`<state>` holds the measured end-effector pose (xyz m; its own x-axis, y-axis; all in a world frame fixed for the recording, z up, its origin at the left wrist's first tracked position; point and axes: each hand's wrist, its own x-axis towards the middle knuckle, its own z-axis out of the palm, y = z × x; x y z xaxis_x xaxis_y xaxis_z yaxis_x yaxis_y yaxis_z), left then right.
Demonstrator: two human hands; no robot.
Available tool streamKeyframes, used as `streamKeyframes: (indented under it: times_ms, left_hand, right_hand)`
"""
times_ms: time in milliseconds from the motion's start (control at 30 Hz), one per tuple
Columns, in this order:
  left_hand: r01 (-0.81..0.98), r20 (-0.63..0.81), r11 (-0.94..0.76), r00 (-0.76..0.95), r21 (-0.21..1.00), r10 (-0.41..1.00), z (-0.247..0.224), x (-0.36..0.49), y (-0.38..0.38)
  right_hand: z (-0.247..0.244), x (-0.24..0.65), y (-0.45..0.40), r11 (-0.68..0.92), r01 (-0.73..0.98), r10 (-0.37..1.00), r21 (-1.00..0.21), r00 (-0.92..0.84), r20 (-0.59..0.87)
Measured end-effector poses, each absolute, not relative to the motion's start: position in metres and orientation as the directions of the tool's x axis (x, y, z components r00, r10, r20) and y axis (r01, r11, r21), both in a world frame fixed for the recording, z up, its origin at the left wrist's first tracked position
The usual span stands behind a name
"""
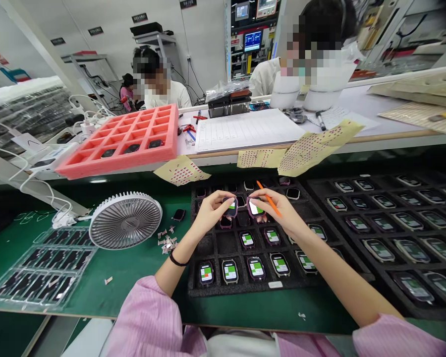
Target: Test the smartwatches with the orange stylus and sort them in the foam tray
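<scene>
One watch (231, 208) in left hand (212, 208), second watch (255, 210) in right hand (278, 207)

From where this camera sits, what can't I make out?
Head view:
- Any writing on the watch in the left hand: too small.
- What lies behind the right forearm: hidden by it.
- Rightmost black tray: cut off by the picture's edge.
- Print on the white sheet: too small.
</scene>
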<state>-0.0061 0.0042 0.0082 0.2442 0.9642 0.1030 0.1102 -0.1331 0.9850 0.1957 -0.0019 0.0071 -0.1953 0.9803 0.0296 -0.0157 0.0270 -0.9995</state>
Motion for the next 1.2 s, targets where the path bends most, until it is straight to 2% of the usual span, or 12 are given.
streamKeyframes:
  times_ms: [200, 400, 600, 800, 1200]
  left_hand:
    - [0.057, 0.129, -0.159, 0.356, 0.986, 0.926, 0.0034, -0.0087, 0.0057]
    - [0.059, 0.158, -0.19, 0.347, 0.98, 0.925, 0.0006, -0.0089, 0.007]
    - [0.064, 0.098, -0.125, 0.327, 0.99, 0.94, 0.0052, -0.0062, 0.0054]
    - [0.048, 0.103, -0.126, 0.332, 0.991, 0.938, 0.0062, -0.0061, 0.0056]
    - [0.049, 0.107, -0.128, 0.309, 0.99, 0.945, 0.0056, -0.006, 0.0056]
  right_hand:
    - [0.0042, 0.1987, 0.0019, 0.033, -0.011, 0.96, -0.999, -0.276, 0.035]
    - [0.0002, 0.2003, 0.0035, 0.049, -0.003, 0.948, -0.999, -0.315, 0.047]
    - [0.0025, 0.1958, 0.0014, 0.026, -0.042, 0.977, -0.999, -0.21, 0.034]
    - [0.0042, 0.1954, 0.0, -0.004, -0.068, 0.995, -0.998, -0.101, 0.003]
    - [0.0055, 0.2014, -0.0016, 0.034, -0.066, 0.978, -0.997, -0.205, 0.047]
